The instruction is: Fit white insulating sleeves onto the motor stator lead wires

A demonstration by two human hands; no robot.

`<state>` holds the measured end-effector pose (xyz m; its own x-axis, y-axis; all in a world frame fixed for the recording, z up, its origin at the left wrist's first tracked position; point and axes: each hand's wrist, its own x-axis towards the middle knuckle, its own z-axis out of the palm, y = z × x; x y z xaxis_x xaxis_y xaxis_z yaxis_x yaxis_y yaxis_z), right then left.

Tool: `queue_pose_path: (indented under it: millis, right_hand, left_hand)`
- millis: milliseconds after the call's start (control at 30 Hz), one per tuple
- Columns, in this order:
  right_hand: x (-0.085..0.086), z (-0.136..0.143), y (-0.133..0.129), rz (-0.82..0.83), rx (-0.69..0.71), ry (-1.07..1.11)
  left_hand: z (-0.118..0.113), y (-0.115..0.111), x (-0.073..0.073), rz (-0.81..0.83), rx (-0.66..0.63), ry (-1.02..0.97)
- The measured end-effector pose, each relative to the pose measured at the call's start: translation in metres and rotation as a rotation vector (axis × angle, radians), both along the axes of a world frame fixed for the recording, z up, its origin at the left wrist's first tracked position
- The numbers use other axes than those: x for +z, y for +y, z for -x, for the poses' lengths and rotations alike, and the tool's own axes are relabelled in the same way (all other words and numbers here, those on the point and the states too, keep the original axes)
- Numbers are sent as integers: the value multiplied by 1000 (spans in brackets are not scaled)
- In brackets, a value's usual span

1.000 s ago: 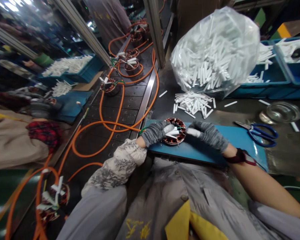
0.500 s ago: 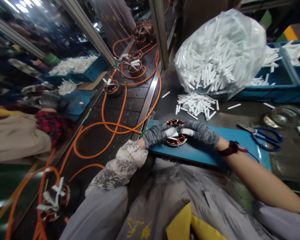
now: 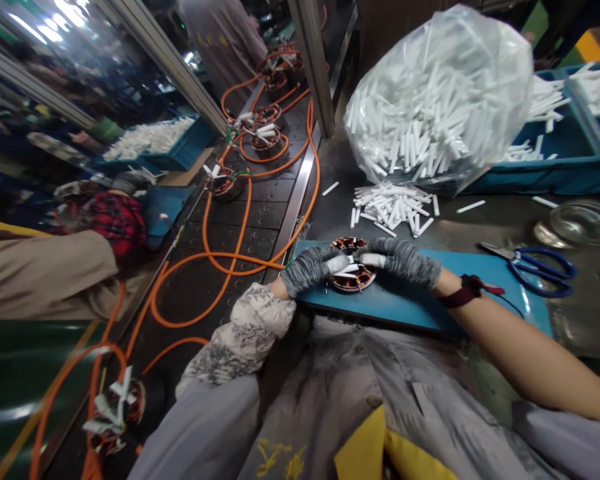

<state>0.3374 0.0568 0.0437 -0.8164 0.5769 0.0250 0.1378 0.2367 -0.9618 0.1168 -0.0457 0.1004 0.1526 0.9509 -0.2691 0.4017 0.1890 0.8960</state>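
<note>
A motor stator [image 3: 351, 283] with copper windings lies on a blue mat [image 3: 400, 303] in front of me. From its left side my left hand [image 3: 313, 268], in a grey knit glove with white fingertips, pinches a short white sleeve over the stator. My right hand [image 3: 403, 262], gloved alike, comes in from the right. Its finger and thumb are pressed together almost against the left fingertips, and what they hold is too small to make out. Another white sleeve [image 3: 347, 274] lies across the stator's opening.
Loose white sleeves [image 3: 393, 208] are heaped beyond the mat, before a clear plastic bag [image 3: 440, 100] of them. Blue-handled scissors [image 3: 543, 270] lie right, near a glass dish [image 3: 583, 223]. Orange hoses [image 3: 250, 200] loop among stators on the line at left. A co-worker's sleeve [image 3: 117, 217] shows farther left.
My hands stay at the stator, their fingertips shifting slightly. The co-worker's arm at left has moved away from me. The view has shifted a little.
</note>
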Motion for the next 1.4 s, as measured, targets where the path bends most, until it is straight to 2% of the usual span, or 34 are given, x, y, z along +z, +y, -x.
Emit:
queue_pose_path:
  millis: [133,267,400,533,633,733,800,900,967,1033,1133,1233,1333,1400]
  right_hand:
    - [0,4,-7,-114,-91,-62]
    - [-2,1,-12,-212,-114,-45]
    - [-7,-9,-11,-212,-138,71]
    - [-12,-20,-15,-220,-212,52]
    - [-13,-33,-27,-359,-312,35]
    - [-10,-42,-43,-577,-380,20]
    - [-6,-41,-50,-746,-359,-9]
    - [1,-28,-53,-1086,-316,-82]
    - [5,-19,-50,-1289,-290,-141]
    - [9,-13,-45,-1396,-257,-189]
    - [16,-9,-37,-1446,-179,-233]
    - [22,-8,-33,-1463,-104,-210]
    - [22,-11,-39,-1374,-86,-163]
    - [18,-16,-46,-1168,-113,-149]
  left_hand:
    - [4,12,5,89,-77,63]
    - [0,27,14,97,-163,301]
    - [-19,42,27,55,-335,643]
    - [-42,58,25,-1,-478,813]
    - [-43,62,22,-49,-415,788]
    - [-27,55,27,-7,-343,605]
    - [-14,47,32,76,-353,484]
    - [-3,37,34,149,-344,374]
    - [-2,33,30,119,-305,331]
    - [-3,34,23,102,-265,336]
    - [-5,39,10,134,-232,326]
    - [-8,40,4,129,-215,330]
    - [-15,37,5,27,-155,574]
    - [-23,36,7,-68,-124,780]
